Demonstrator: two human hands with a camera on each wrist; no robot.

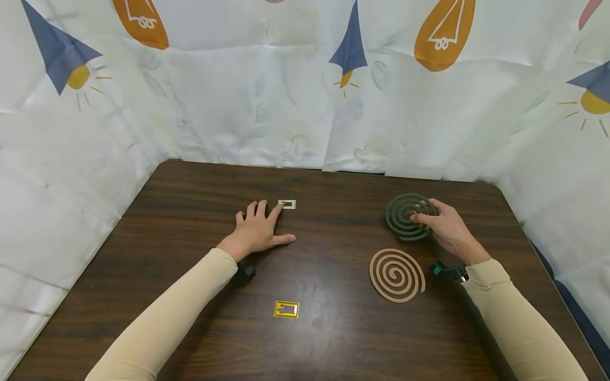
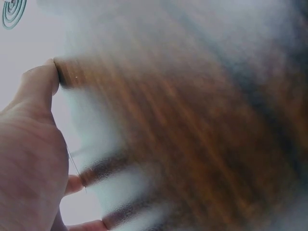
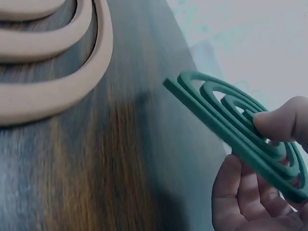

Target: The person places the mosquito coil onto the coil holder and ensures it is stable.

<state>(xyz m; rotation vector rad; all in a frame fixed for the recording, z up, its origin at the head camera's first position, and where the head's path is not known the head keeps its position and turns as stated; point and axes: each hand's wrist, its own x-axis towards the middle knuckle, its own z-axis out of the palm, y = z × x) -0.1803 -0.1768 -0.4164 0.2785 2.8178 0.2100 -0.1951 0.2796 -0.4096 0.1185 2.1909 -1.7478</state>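
Observation:
My right hand (image 1: 448, 227) pinches a green mosquito coil (image 1: 400, 225), thumb on its upper face and the fingers beneath. In the right wrist view the green coil (image 3: 216, 115) is tilted and raised off the table. A brown mosquito coil (image 1: 397, 275) lies flat on the table just nearer than that hand. My left hand (image 1: 254, 230) is spread on the table, palm down, with its index fingertip right at a small pale rectangular plate (image 1: 292, 204) with a cut-out. A similar gold-coloured plate (image 1: 286, 316) lies nearer, below the left hand.
The dark wood-grain table (image 1: 333, 222) has rounded far corners. White patterned sheeting (image 1: 295, 106) stands behind it and along both sides. Dark wrist-worn devices sit at both wrists, the right one on a black strap (image 1: 452, 272).

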